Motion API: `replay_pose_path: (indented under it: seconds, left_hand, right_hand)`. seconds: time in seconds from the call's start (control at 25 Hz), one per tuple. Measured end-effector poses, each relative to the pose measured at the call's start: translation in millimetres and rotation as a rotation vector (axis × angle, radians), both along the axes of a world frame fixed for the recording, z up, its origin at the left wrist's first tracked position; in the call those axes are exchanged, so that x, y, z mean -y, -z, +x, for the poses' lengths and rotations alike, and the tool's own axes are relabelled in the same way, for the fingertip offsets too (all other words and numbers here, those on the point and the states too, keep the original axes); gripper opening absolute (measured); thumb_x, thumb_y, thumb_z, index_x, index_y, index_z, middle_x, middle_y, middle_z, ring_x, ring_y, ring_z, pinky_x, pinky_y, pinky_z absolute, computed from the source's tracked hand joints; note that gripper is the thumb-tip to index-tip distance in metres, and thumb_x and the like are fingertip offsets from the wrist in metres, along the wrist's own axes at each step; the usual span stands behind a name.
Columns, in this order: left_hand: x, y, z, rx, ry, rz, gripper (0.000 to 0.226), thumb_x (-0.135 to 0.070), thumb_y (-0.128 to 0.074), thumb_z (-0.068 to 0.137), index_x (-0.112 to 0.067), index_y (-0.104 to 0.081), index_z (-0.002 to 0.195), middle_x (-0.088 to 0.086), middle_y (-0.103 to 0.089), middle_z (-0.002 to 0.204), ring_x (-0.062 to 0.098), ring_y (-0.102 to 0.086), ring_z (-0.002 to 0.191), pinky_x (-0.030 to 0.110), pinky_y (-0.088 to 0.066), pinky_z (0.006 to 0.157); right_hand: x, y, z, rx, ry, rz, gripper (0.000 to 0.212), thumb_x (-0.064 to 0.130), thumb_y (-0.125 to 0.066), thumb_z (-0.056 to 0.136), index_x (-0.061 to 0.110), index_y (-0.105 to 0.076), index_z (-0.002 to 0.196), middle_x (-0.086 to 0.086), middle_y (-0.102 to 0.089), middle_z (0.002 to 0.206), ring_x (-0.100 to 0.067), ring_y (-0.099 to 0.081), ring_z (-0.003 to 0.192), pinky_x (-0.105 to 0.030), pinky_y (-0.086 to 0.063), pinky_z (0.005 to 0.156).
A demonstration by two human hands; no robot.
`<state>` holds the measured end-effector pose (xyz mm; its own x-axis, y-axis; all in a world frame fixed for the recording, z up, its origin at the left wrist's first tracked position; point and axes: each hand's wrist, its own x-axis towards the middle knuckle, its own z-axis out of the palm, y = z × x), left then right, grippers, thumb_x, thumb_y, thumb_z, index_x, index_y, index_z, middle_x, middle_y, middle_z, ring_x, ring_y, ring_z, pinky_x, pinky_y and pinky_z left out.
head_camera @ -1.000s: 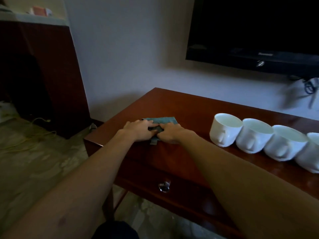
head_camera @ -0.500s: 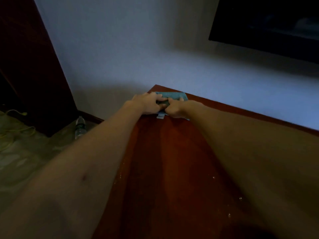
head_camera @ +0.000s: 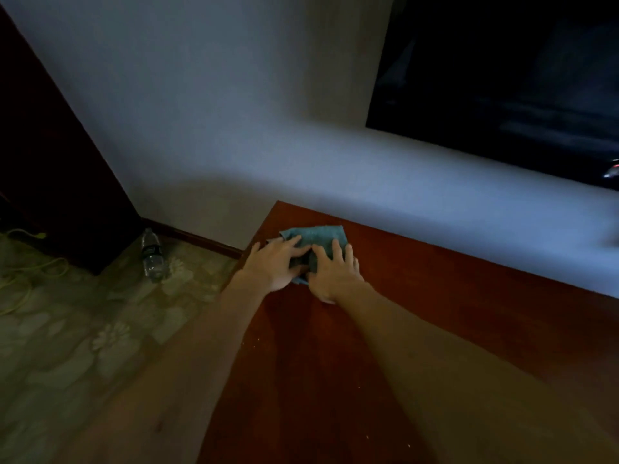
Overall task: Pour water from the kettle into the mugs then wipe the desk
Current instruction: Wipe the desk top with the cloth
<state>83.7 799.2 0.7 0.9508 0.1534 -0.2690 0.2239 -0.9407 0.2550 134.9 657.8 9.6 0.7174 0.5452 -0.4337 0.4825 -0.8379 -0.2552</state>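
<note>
the left hand [head_camera: 274,264] and right hand [head_camera: 331,272] lie side by side, fingers spread flat, pressing a folded teal cloth [head_camera: 313,237] onto the reddish-brown wooden desk [head_camera: 435,329] near its far left corner (close to the white wall [head_camera: 234,112]). a clear plastic bottle [head_camera: 152,256] stands on the patterned floor [head_camera: 83,329] beside the desk.

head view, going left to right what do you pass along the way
yellow cord → water bottle → left hand → right hand → tv
</note>
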Motion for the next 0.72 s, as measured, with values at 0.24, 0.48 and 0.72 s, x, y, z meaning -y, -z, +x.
replay_pose_path:
  seconds: [0.24,0.48,0.72]
  left_hand:
    - [70.7,-12.6,-97.9,-0.040,-0.012,-0.013,0.059,-0.045,-0.046,0.103,-0.046,-0.020,0.156,-0.015,-0.007,0.168,0.014,-0.010,0.154,0.054,-0.009,0.123]
    - [124.9,-27.7,-152.4,-0.115,0.043,0.041,0.065,-0.040,-0.050,0.102,-0.045,-0.015,0.157,-0.013,-0.003,0.168,0.014,-0.008,0.155,0.053,-0.005,0.124]
    - [172.8,-36.4,-80.9,-0.150,0.161,0.105,0.071,-0.046,-0.057,0.097,-0.045,-0.018,0.157,-0.011,-0.006,0.168,0.017,-0.013,0.154,0.054,-0.003,0.123]
  right_hand:
    - [66.7,-16.2,-99.6,-0.079,0.044,-0.042,0.074,0.036,-0.038,0.106,0.029,0.011,0.161,-0.012,0.029,0.165,-0.038,0.029,0.150,-0.052,0.006,0.125]
    - [106.4,-32.2,-163.4,-0.160,0.117,-0.177,0.086,0.035,-0.048,0.102,0.027,0.014,0.161,-0.016,0.032,0.163,-0.042,0.028,0.149,-0.053,0.005,0.125]
    - [141.6,-38.6,-101.7,-0.176,0.241,-0.209,0.096,0.038,-0.055,0.100,0.024,0.018,0.160,-0.021,0.022,0.166,-0.049,0.018,0.151,-0.054,-0.002,0.125]
